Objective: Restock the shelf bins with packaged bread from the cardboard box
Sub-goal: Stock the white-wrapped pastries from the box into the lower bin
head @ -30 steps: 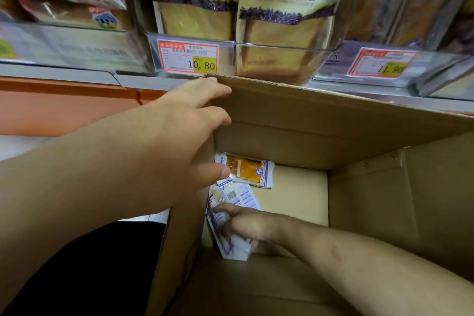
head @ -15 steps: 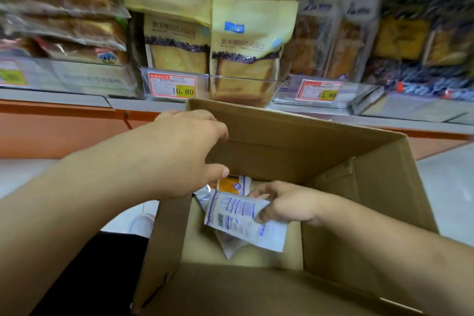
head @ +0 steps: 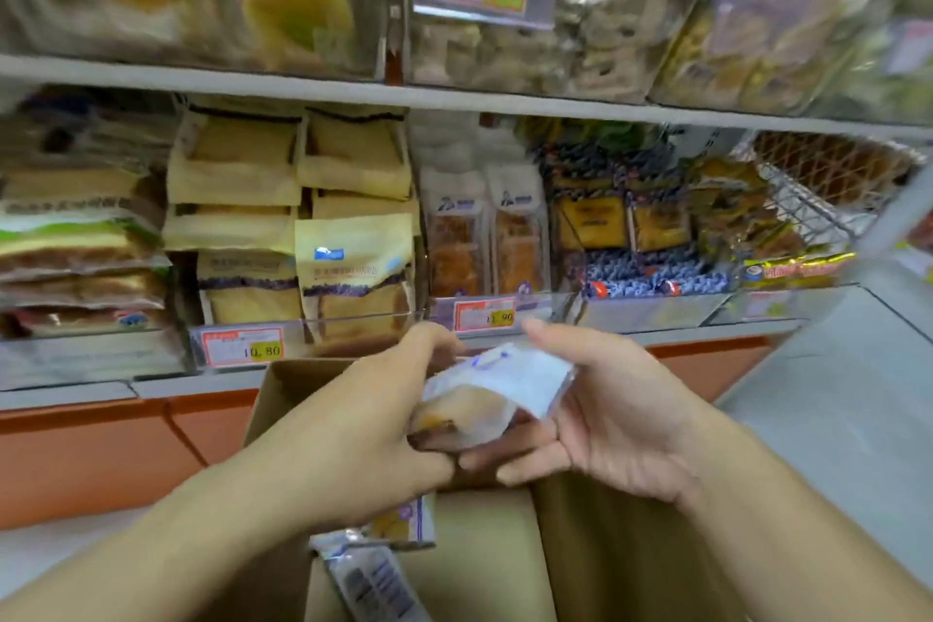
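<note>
Head camera: I hold a small soft bread pack in white see-through plastic (head: 492, 391) with both hands, above the open brown cardboard box (head: 484, 545). My left hand (head: 363, 424) curls round its near left end. My right hand (head: 606, 412) cups the right side, fingers stretched under it, thumb up. I think it is light, squishy and a bit slippery, so I should hold the flat sealed edges and not squeeze the bread. Two more packs (head: 373, 566) lie in the box. The clear plastic shelf bins (head: 505, 313) are just past the box.
</note>
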